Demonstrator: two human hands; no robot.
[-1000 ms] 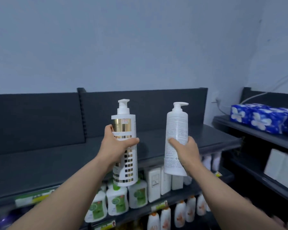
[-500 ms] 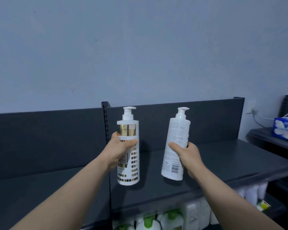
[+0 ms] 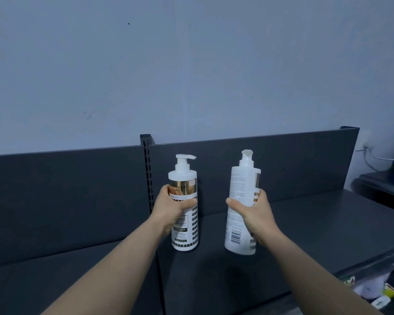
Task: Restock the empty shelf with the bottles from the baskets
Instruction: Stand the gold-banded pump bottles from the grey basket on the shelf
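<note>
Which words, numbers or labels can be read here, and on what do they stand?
Gold band of the left bottle: roughly "PRIER", blurred and uncertain.
Back label of the right bottle: fine print and a barcode, too small to read.
Tags at lower right: too blurred.

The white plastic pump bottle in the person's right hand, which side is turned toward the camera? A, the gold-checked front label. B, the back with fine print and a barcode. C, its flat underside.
B: the white plastic pump bottle gripped by the right hand shows fine print and a barcode, with gold squares only along its right edge.
</note>
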